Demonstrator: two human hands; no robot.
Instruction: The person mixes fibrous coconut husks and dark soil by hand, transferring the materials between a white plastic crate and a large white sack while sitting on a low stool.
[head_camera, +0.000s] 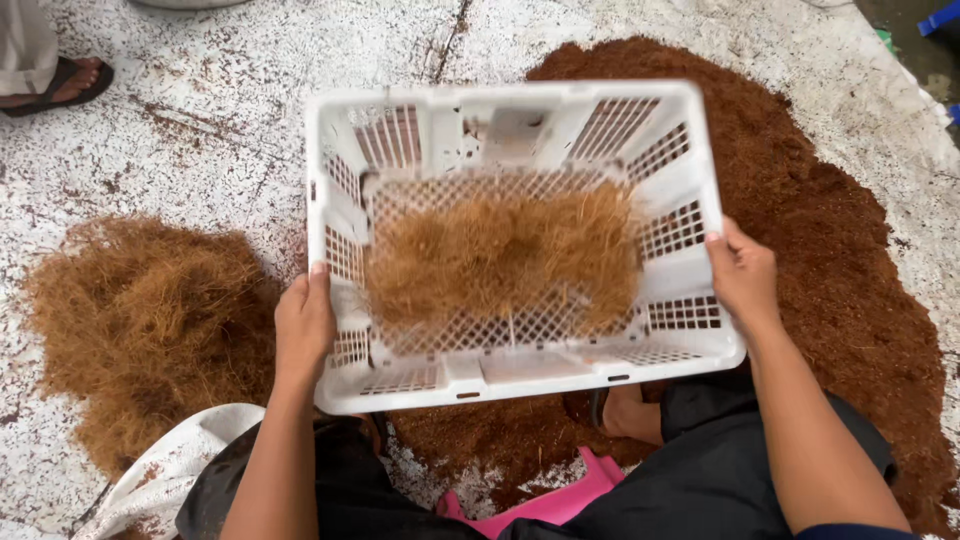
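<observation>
I hold a white plastic mesh basket (680, 130) in the air in front of me, above the ground. My left hand (303, 325) grips its left wall and my right hand (742, 272) grips its right wall. A clump of brown fibre (505, 262) lies on the basket's mesh bottom. Beneath and beyond the basket a wide patch of fine reddish-brown dust (830, 260) covers the ground.
A heap of loose brown fibre (150, 325) lies at the left on the speckled white ground (200, 110). A white sack (165, 470) sits by my left knee, a pink object (550, 500) between my legs. Another person's sandalled foot (60, 85) is at top left.
</observation>
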